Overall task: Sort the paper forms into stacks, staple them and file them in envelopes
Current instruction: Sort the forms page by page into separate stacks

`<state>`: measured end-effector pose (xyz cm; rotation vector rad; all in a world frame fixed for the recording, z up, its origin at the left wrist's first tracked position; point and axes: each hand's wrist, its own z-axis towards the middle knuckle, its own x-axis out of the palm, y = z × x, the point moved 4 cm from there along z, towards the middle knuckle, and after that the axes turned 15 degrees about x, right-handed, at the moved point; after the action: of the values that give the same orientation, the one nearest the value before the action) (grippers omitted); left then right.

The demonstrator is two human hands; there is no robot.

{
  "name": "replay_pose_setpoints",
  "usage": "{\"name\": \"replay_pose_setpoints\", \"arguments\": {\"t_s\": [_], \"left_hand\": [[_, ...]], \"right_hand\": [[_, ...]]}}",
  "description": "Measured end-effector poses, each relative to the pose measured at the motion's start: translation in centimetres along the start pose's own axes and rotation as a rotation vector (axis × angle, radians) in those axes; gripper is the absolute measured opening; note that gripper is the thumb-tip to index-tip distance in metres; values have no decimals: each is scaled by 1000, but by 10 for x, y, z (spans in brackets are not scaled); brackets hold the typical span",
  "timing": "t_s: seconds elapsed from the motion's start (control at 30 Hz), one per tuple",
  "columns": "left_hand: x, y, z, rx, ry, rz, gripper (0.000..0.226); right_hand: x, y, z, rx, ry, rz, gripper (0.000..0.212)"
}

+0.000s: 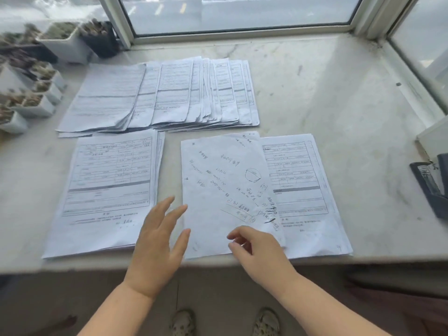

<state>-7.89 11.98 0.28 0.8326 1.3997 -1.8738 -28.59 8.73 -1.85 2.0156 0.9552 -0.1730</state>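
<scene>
1. Paper forms lie in three groups on the pale marble table [315, 93] under a window [242, 15].
2. Far group: a fanned spread of forms [160, 93], sheets overlapping sideways, printed side up.
3. Near left: a squared stack [109, 190] with a printed grid form on top, its near edge close to the table's front edge.
4. Near right: a second stack [303, 185] of the same printed form. On top of it, skewed to the left, lies a handwritten sheet [218, 190] with pen notes and a drawn circle.
5. Left hand [157, 243]: fingers straight and spread wide, holding nothing, above the gap between the two near stacks, fingertips beside the left edge of the handwritten sheet.
6. Right hand [257, 248]: fingers curled over the near edge of the handwritten sheet; cannot tell whether it pinches the paper.
7. Right edge of table: a dark stapler [429, 185], well apart from the stacks.
8. Left edge: a cluster of small plant pots [36, 93].
</scene>
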Motion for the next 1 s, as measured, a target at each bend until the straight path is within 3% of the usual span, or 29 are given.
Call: {"name": "replay_pose_setpoints", "arguments": {"t_s": [0.07, 0.17, 0.37, 0.5, 0.67, 0.8, 1.0], "left_hand": [[-29, 27, -14, -39, -42, 35, 50], [-55, 72, -33, -118, 19, 24, 60], [-60, 132, -55, -51, 252, -64, 62], [-63, 146, -60, -32, 241, -104, 57], [-69, 155, -57, -60, 207, -198, 77], [-72, 163, -57, -29, 225, -179, 76], [-73, 174, -55, -20, 220, -224, 56]], "right_hand": [[32, 21, 2, 45, 106, 53, 14], [71, 49, 12, 132, 183, 129, 25], [117, 89, 42, 253, 161, 239, 41], [138, 113, 54, 327, 215, 410, 46], [149, 124, 55, 262, 279, 410, 76], [151, 126, 61, 239, 221, 398, 74], [156, 123, 65, 202, 132, 427, 67]]}}
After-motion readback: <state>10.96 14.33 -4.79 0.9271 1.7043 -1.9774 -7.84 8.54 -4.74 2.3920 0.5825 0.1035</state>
